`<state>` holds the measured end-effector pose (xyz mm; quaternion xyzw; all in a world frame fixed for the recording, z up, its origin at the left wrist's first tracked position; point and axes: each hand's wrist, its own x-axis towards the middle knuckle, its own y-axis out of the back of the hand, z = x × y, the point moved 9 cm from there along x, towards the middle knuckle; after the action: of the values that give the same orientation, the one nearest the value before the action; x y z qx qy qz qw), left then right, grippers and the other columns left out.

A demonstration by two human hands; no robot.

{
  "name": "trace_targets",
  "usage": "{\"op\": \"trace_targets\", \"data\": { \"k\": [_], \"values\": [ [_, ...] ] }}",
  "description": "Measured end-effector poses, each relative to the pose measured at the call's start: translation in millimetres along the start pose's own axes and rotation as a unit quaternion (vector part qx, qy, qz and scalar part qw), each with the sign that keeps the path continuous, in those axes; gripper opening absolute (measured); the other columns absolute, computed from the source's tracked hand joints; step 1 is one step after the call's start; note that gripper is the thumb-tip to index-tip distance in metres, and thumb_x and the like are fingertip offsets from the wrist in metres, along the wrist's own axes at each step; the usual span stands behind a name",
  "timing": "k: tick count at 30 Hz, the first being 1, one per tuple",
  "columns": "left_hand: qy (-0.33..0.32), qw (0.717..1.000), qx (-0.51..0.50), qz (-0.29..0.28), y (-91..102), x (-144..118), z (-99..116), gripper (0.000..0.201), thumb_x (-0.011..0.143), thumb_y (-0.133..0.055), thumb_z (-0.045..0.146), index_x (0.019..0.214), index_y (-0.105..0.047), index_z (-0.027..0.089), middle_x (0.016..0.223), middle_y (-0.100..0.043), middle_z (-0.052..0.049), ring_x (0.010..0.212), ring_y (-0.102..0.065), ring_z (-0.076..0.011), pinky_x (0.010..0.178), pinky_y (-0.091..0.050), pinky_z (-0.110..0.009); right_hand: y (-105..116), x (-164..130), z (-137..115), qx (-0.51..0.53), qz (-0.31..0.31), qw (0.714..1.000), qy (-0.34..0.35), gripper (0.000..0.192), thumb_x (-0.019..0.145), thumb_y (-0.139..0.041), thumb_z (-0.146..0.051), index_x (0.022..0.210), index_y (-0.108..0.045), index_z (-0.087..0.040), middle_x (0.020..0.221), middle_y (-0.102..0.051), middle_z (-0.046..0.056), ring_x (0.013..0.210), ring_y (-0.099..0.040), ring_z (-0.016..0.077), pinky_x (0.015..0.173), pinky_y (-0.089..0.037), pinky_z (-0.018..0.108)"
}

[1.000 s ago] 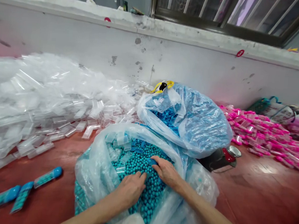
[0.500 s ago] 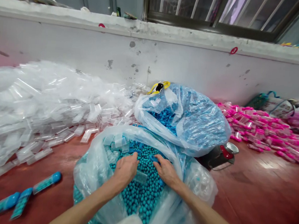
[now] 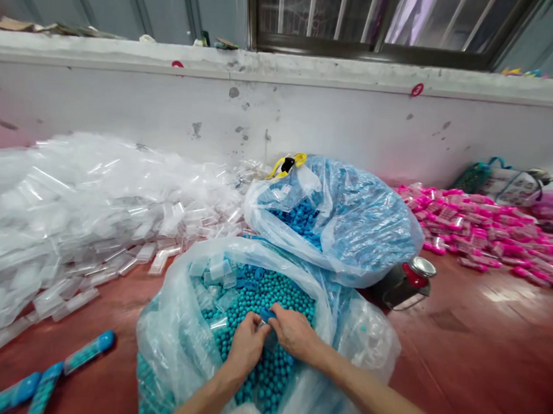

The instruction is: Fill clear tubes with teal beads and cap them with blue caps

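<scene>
Over a plastic bag [image 3: 179, 288] of teal beads [image 3: 270, 283], my two hands are close together, fingertips nearly touching. My right hand [image 3: 295, 333] is closed in a pinch on a small blue cap [image 3: 266, 314]. My left hand [image 3: 246, 344] is closed at the end of a clear plastic tube [image 3: 271, 340], which shows just below the fingertips; its far part is partly hidden by the hands. Several empty clear tubes [image 3: 216, 269] and a few blue caps [image 3: 247, 284] lie on the beads at the back left of the bag.
Behind is a bag of blue caps [image 3: 299, 221], with a dark flask [image 3: 407, 284] at its right. A heap of clear tubes [image 3: 88, 218] fills the left. Filled tubes [image 3: 89, 352] lie on the red floor [image 3: 119, 309]. Pink pieces [image 3: 476, 229] are piled along the wall at right.
My hands have come together over the beads, the right moving left and down with the blue cap, the left moving right and down. The view has tilted slightly.
</scene>
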<state>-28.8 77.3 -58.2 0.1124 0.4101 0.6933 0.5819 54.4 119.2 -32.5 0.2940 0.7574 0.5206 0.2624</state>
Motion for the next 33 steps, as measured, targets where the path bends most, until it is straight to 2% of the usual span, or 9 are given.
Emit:
{"op": "trace_targets", "data": {
  "k": [2,5,7,9,14,18,22,28,33],
  "values": [
    [-0.035,0.999,0.014,0.022,12.9,-3,7,0.015,0.083,-0.037,0.022,0.091,-0.048,0.016,0.075,-0.062,-0.002,0.066,-0.059,-0.0135,0.059,-0.041,-0.023,2,-1,2,0.029,0.009,1.000,-0.009,0.024,0.089,-0.033,-0.028,0.105,-0.048,-0.019,0.085,-0.068,0.006,0.082,-0.063,0.0189,0.061,-0.039,0.022],
    [-0.095,0.978,0.177,0.048,32.1,-7,20,0.018,0.080,-0.042,0.017,0.096,-0.051,0.018,0.082,-0.063,-0.005,0.080,-0.059,-0.0189,0.070,-0.040,-0.028,9,-3,8,0.029,0.038,0.998,-0.035,0.026,0.089,-0.034,-0.027,0.111,-0.045,-0.019,0.088,-0.067,0.006,0.084,-0.063,0.0188,0.063,-0.041,0.023],
    [-0.110,0.953,0.278,0.046,32.1,-4,22,0.025,0.080,-0.040,0.013,0.100,-0.053,0.019,0.092,-0.063,-0.008,0.090,-0.057,-0.0226,0.076,-0.039,-0.032,15,-2,16,-0.018,0.052,0.996,-0.071,0.024,0.089,-0.032,-0.023,0.107,-0.048,-0.019,0.087,-0.067,0.007,0.082,-0.063,0.0193,0.065,-0.042,0.024],
    [-0.132,0.942,0.305,0.050,24.5,0,25,0.032,0.082,-0.036,0.011,0.109,-0.050,0.020,0.104,-0.059,-0.010,0.099,-0.053,-0.0235,0.082,-0.038,-0.034,19,0,24,-0.059,0.054,0.991,-0.105,0.026,0.088,-0.030,-0.015,0.102,-0.051,-0.017,0.088,-0.066,0.009,0.081,-0.063,0.0208,0.067,-0.042,0.026],
    [-0.104,0.977,0.188,0.008,4.2,10,19,0.043,0.079,-0.044,0.018,0.121,-0.037,0.010,0.107,-0.059,-0.012,0.100,-0.054,-0.0203,0.085,-0.039,-0.029,16,7,37,-0.075,0.040,0.986,-0.143,0.028,0.083,-0.031,-0.006,0.099,-0.052,-0.014,0.087,-0.066,0.014,0.080,-0.063,0.0223,0.066,-0.044,0.028],
    [-0.108,0.982,0.156,0.010,14.2,5,18,0.043,0.078,-0.045,0.018,0.119,-0.037,0.007,0.119,-0.051,-0.015,0.111,-0.046,-0.0196,0.093,-0.033,-0.028,11,10,45,-0.065,0.022,0.986,-0.155,0.025,0.083,-0.032,-0.008,0.097,-0.052,-0.015,0.082,-0.067,0.013,0.077,-0.065,0.0225,0.065,-0.044,0.029],
    [-0.099,0.979,0.178,0.010,14.4,1,18,0.027,0.080,-0.039,0.017,0.104,-0.049,0.010,0.103,-0.056,-0.013,0.101,-0.050,-0.0227,0.088,-0.035,-0.032,7,12,47,-0.040,0.010,0.987,-0.156,0.024,0.086,-0.031,-0.015,0.100,-0.051,-0.015,0.080,-0.067,0.012,0.078,-0.064,0.0242,0.065,-0.044,0.031],
    [-0.044,0.996,0.083,-0.005,-0.4,19,13,0.024,0.078,-0.033,0.008,0.094,-0.050,0.008,0.093,-0.056,-0.019,0.096,-0.050,-0.0286,0.084,-0.032,-0.040,2,14,48,0.025,-0.004,0.987,-0.158,0.024,0.086,-0.031,-0.018,0.098,-0.051,-0.014,0.084,-0.066,0.014,0.082,-0.062,0.0260,0.068,-0.043,0.033],
    [-0.049,0.993,-0.063,-0.092,-11.3,47,7,0.007,0.074,-0.046,0.018,0.072,-0.052,0.015,0.071,-0.057,-0.004,0.077,-0.053,-0.0196,0.071,-0.037,-0.029,1,21,50,0.126,-0.017,0.982,-0.137,0.021,0.084,-0.034,-0.020,0.091,-0.053,-0.015,0.086,-0.063,0.011,0.085,-0.059,0.0230,0.071,-0.041,0.032]
  ]
}}
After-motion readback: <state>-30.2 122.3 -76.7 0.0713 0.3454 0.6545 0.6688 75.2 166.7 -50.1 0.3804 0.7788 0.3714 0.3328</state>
